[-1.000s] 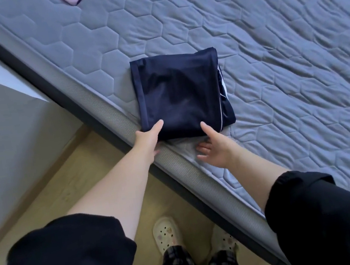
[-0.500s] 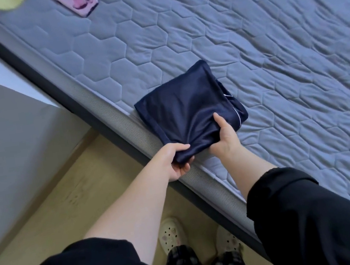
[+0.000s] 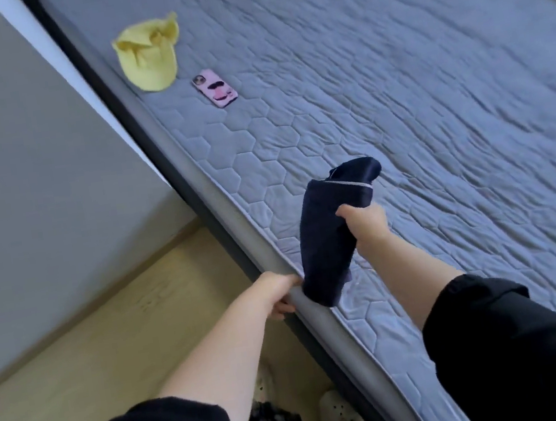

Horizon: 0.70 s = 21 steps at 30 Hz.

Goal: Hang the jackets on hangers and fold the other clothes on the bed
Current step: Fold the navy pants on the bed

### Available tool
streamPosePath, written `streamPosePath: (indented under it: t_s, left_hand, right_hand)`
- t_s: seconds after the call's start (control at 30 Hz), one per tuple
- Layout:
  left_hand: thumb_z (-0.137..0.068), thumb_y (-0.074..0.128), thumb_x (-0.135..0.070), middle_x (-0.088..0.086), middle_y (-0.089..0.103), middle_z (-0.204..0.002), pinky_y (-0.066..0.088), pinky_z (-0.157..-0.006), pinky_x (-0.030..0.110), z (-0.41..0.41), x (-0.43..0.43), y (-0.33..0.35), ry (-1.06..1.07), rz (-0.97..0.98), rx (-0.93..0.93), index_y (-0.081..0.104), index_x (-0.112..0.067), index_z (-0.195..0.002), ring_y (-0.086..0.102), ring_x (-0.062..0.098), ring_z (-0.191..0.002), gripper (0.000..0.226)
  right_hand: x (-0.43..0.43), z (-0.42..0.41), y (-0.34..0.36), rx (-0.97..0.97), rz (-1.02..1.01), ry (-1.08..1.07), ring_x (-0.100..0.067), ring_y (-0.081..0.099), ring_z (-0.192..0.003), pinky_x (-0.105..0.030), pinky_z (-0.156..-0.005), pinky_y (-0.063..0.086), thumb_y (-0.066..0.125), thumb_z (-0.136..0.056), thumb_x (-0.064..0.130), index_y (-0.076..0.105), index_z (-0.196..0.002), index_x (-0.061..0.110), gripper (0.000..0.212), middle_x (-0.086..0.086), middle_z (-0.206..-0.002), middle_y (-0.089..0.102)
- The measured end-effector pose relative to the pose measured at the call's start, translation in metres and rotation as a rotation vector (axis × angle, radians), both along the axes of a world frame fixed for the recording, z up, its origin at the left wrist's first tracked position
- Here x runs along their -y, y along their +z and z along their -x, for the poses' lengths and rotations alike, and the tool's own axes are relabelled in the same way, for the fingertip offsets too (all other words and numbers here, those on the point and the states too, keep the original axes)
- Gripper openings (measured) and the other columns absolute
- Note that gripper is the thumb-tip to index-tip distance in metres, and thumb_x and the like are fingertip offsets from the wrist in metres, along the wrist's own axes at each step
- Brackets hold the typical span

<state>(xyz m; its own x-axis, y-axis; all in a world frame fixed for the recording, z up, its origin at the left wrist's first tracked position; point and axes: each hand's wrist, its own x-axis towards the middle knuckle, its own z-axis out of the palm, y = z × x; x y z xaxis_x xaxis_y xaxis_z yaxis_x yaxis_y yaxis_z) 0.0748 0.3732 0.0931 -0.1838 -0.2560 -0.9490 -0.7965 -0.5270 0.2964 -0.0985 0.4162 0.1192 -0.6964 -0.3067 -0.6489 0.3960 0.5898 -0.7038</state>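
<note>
**A:** Entry, left to right. What sits at 11 o'clock?

**B:** 1 yellow garment (image 3: 148, 54), near the left edge of the bed (image 3: 395, 84). It is bunched into a rough fold, and I cannot tell if it is finished. At 5 o'clock from it, just beside, lies 1 phone (image 3: 215, 88) in a pink case.

**A:** Left hand?

**B:** The left hand (image 3: 280, 296) is at 7 o'clock of centre. Its fingers are curled at the mattress edge and touch the lower end of the navy garment (image 3: 329, 249). I cannot tell whether they pinch cloth or only rest there.

**A:** Where is the garment itself?

**B:** It is folded into 1 compact bundle, held on end over the near edge of the bed, mostly clear of the surface. The right hand (image 3: 366, 222), at 2 o'clock of the bundle, has its fingers wrapped round the upper half.

**A:** Progress?

**B:** Judgement only: 1 piece is folded and in hand, not yet set down. The yellow piece may need a tidier fold. 0 jackets or hangers are in view, so that part cannot be scored.
</note>
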Motion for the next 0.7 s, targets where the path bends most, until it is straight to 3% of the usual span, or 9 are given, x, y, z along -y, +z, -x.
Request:
streamPosePath:
  t_s: [0.07, 0.13, 0.23, 0.33, 0.4, 0.5, 0.6, 0.7]
  left_hand:
    - [-0.086, 0.069, -0.026, 0.012, 0.055, -0.123, 0.047, -0.079, 0.031, -0.019, -0.005, 0.033, -0.021, 0.33, -0.006, 0.033, -0.013, -0.142, 0.06, 0.027, -0.101, 0.068]
    - [-0.082, 0.073, -0.021, 0.011, 0.035, -0.145, 0.04, -0.096, 0.032, -0.042, -0.007, 0.078, -0.051, 0.62, -0.035, 0.019, -0.018, -0.15, 0.043, 0.029, -0.128, 0.086]
    - [-0.078, 0.075, -0.023, 0.01, 0.031, -0.148, 0.029, -0.107, 0.031, -0.083, -0.009, 0.148, -0.169, 1.023, -0.046, 0.026, -0.014, -0.148, 0.035, 0.028, -0.134, 0.086]
    - [-0.071, 0.081, -0.024, 0.011, 0.032, -0.148, 0.024, -0.11, 0.027, -0.132, -0.015, 0.217, -0.113, 1.217, -0.074, 0.042, -0.009, -0.138, 0.032, 0.027, -0.137, 0.079]
    - [-0.074, 0.08, -0.027, 0.005, 0.029, -0.151, 0.021, -0.107, 0.019, -0.172, -0.024, 0.261, 0.134, 1.229, -0.166, 0.035, -0.011, -0.142, 0.027, 0.018, -0.139, 0.084]
    - [-0.087, 0.067, -0.03, -0.005, 0.031, -0.149, 0.023, -0.107, 0.021, -0.244, -0.042, 0.322, 0.449, 1.019, -0.358, 0.021, -0.019, -0.149, 0.029, 0.004, -0.134, 0.078]
    - [-0.09, 0.064, -0.019, -0.005, 0.059, -0.127, 0.042, -0.097, 0.024, -0.336, -0.068, 0.369, 0.477, 0.954, -0.371, 0.049, -0.02, -0.131, 0.053, 0.014, -0.121, 0.044]
    - [-0.089, 0.063, -0.01, -0.002, 0.07, -0.107, 0.049, -0.084, 0.02, -0.426, -0.108, 0.406, 0.563, 0.985, -0.366, 0.065, -0.02, -0.11, 0.065, 0.013, -0.102, 0.023]
  right_hand:
    - [-0.004, -0.009, 0.041, -0.072, 0.014, 0.2, -0.015, 0.056, -0.062, -0.023, -0.052, 0.044, 0.063, -0.078, 0.009, 0.056, -0.075, 0.017, 0.011, -0.004, -0.072, 0.059]
    - [-0.007, -0.024, 0.086, -0.15, 0.014, 0.462, -0.014, 0.058, -0.062, -0.022, -0.053, 0.046, 0.066, -0.075, 0.009, 0.06, -0.082, 0.014, 0.01, -0.003, -0.072, 0.062]
    - [-0.002, -0.058, 0.153, -0.245, 0.029, 0.848, -0.009, 0.058, -0.061, -0.018, -0.048, 0.043, 0.069, -0.074, 0.012, 0.06, -0.082, 0.016, 0.012, 0.002, -0.069, 0.061]
    - [0.009, -0.109, 0.211, -0.317, 0.096, 1.182, -0.01, 0.06, -0.067, -0.014, -0.049, 0.042, 0.068, -0.075, 0.015, 0.062, -0.091, 0.015, 0.017, 0.004, -0.072, 0.061]
    - [0.014, -0.151, 0.248, -0.347, 0.15, 1.374, -0.005, 0.059, -0.068, -0.013, -0.052, 0.041, 0.069, -0.076, 0.016, 0.06, -0.092, 0.018, 0.019, 0.006, -0.075, 0.061]
    - [0.018, -0.223, 0.299, -0.42, 0.265, 1.673, -0.003, 0.059, -0.072, -0.006, -0.057, 0.039, 0.07, -0.075, 0.016, 0.059, -0.09, 0.025, 0.02, 0.011, -0.078, 0.063]
    - [0.017, -0.304, 0.346, -0.498, 0.362, 1.911, -0.006, 0.058, -0.08, -0.009, -0.063, 0.04, 0.071, -0.074, 0.014, 0.059, -0.091, 0.029, 0.025, 0.01, -0.084, 0.063]
    - [0.014, -0.396, 0.384, -0.596, 0.447, 2.078, -0.007, 0.058, -0.081, -0.009, -0.063, 0.04, 0.071, -0.073, 0.013, 0.063, -0.093, 0.023, 0.024, 0.01, -0.085, 0.064]
